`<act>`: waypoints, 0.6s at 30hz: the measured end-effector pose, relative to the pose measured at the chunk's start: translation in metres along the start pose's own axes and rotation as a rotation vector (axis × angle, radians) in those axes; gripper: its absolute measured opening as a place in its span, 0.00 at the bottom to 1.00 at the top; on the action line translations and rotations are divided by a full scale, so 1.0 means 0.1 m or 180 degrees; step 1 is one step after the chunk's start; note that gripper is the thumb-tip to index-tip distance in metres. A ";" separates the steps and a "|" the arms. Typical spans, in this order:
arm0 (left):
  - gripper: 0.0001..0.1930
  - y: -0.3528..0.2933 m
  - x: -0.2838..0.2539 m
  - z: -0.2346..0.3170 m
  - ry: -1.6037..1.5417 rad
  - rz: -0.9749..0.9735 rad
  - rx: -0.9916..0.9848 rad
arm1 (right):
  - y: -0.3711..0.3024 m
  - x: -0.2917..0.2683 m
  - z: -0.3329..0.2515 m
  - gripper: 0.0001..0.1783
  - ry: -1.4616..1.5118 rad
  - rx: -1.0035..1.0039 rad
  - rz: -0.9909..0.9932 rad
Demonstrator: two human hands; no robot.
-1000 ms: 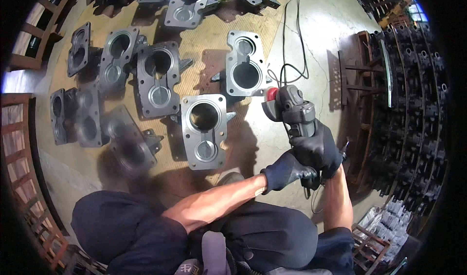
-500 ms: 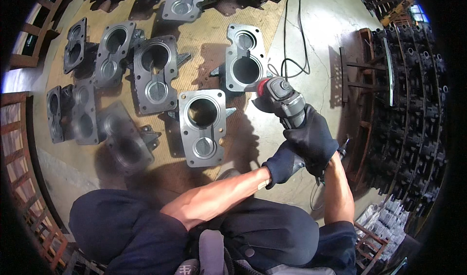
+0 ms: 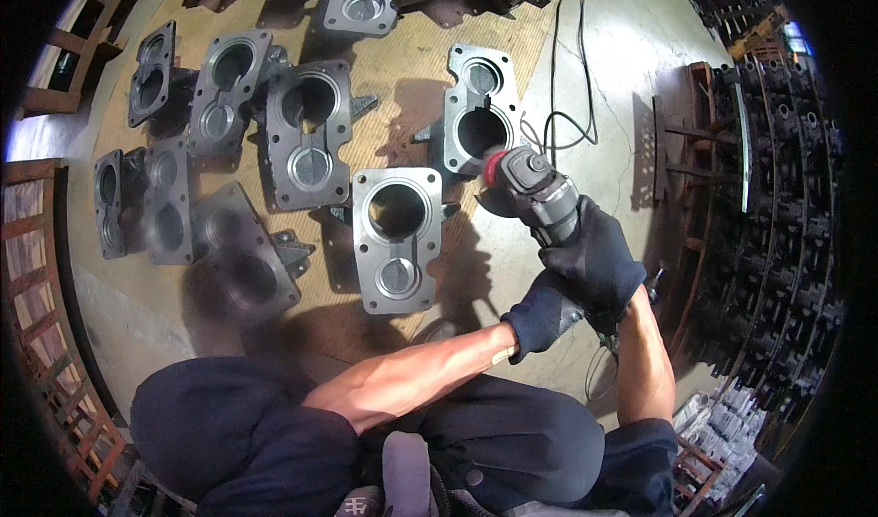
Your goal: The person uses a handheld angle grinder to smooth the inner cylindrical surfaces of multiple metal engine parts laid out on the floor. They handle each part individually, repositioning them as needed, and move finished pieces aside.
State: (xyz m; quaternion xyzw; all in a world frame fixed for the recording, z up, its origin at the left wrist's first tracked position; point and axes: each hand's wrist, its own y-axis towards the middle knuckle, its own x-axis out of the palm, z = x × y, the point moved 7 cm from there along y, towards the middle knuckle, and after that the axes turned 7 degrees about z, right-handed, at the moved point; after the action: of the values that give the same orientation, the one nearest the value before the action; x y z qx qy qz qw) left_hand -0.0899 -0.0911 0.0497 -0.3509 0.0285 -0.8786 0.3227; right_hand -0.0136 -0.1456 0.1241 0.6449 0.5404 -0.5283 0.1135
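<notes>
Both my gloved hands are closed round an angle grinder with a red disc at its head. My right hand grips the body just behind the gear head, and my left hand wraps the lower part of the tool. The disc's edge is at the lower right corner of a grey metal casting with two round bores; whether they touch I cannot make out. Nearer to me, left of the grinder, stands another casting with a flat machined face and two bores.
More castings stand in rows on a tan ribbed sheet at the left and far side. A black cable loops across the floor. Stacked dark parts fill the right; wooden pallet frames line the left.
The castings and surroundings have shifted slightly right in the picture. My hands and the grinder keep nearly the same grip and stay at the same casting's corner.
</notes>
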 end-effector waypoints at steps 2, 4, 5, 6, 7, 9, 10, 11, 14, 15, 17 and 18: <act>0.22 -0.05 -0.08 0.06 -0.0102 0.0105 0.0057 | 0.01 0.02 -0.14 0.28 0.0131 -0.0088 -0.0004; 0.19 -0.03 -0.16 0.13 0.0332 0.0214 0.0228 | 0.03 0.06 -0.24 0.27 0.0176 -0.0160 0.0006; 0.19 -0.03 -0.19 0.15 0.0248 0.0242 0.0226 | 0.06 0.10 -0.28 0.27 0.0194 -0.0227 0.0012; 0.19 -0.05 -0.22 0.18 0.0162 0.0263 0.0224 | 0.10 0.10 -0.32 0.28 0.0083 -0.0255 -0.0039; 0.19 -0.05 -0.24 0.20 0.0075 0.0280 0.0220 | 0.12 0.10 -0.34 0.28 -0.0030 -0.0279 -0.0086; 0.19 0.01 -0.16 0.07 -0.0523 0.0191 0.0255 | 0.12 0.08 -0.25 0.29 -0.0024 -0.0193 -0.0077; 0.19 0.00 -0.13 -0.02 -0.0861 0.0170 0.0233 | 0.11 0.08 -0.20 0.29 -0.0021 -0.0154 -0.0075; 0.19 -0.02 -0.09 -0.01 -0.1202 0.0131 0.0198 | 0.08 0.09 -0.15 0.30 -0.0010 -0.0129 -0.0066; 0.19 -0.11 -0.10 0.07 -0.0865 0.0225 0.0187 | 0.01 0.09 -0.15 0.29 0.0078 -0.0053 -0.0049; 0.20 -0.13 -0.12 0.15 -0.0512 0.0279 0.0214 | 0.01 0.10 -0.21 0.29 0.0099 -0.0075 -0.0055; 0.20 -0.09 -0.21 0.24 0.0194 0.0334 0.0446 | 0.07 0.10 -0.33 0.28 0.0135 -0.0133 -0.0048; 0.27 0.00 -0.23 0.12 -0.0082 -0.0030 0.0044 | 0.11 0.08 -0.40 0.25 0.0177 -0.0253 -0.0052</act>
State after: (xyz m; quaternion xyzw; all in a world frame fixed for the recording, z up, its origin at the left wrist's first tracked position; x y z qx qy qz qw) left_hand -0.0701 -0.0758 0.0449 -0.3600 0.0166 -0.8757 0.3213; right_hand 0.0162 -0.1165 0.1295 0.6500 0.5691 -0.4892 0.1197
